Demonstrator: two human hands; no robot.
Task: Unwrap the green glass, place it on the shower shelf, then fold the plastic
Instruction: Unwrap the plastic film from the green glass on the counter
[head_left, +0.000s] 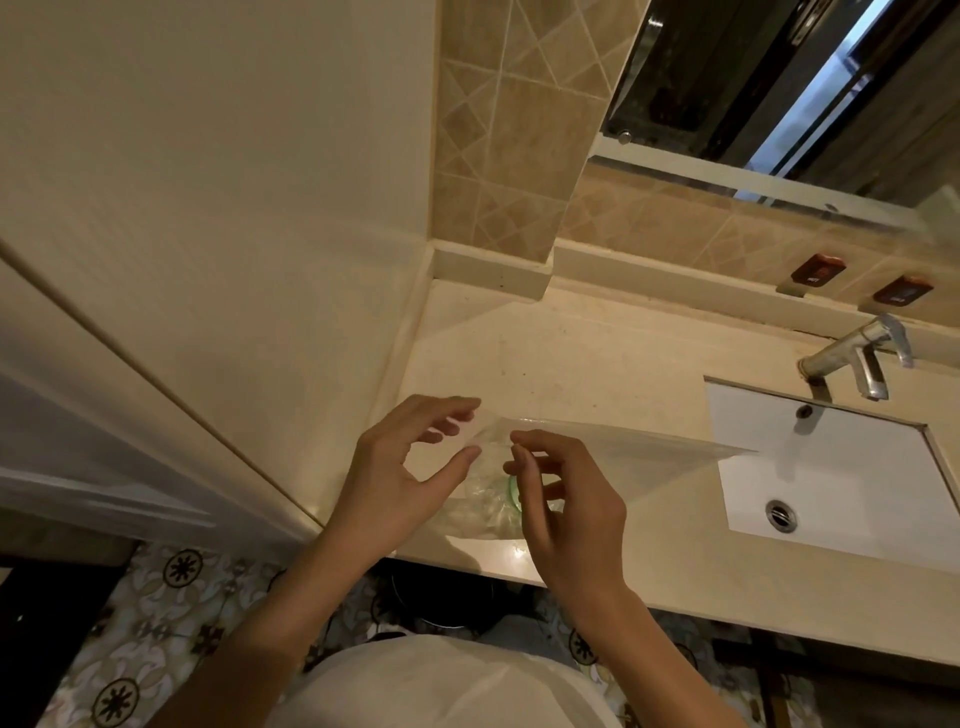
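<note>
**Both hands at the plastic, glass still wrapped on the worktop**

The left hand (400, 467), at lower centre of the frame, has its fingers loosely spread and its thumb tip touching the near corner of the clear plastic sheet (623, 452); whether it pinches the film cannot be told. The right hand (566, 499), just beside it, pinches the plastic between thumb and forefinger. The sheet lifts from there toward the right of the frame, its far corner hanging over the white rectangular sink basin (831, 467).

Under and between the hands sits the green glass (511, 493), only a sliver of green rim showing through crumpled wrap, close to the near edge of the beige stone worktop (571, 353).

Left of the hands a cream wall panel (208, 234) meets the worktop edge closely. Behind the hands the worktop runs bare to a tiled backsplash. At right, a chrome tap (857, 364) stands behind the basin, with two small brown packets (818, 270) on the ledge above it.
</note>
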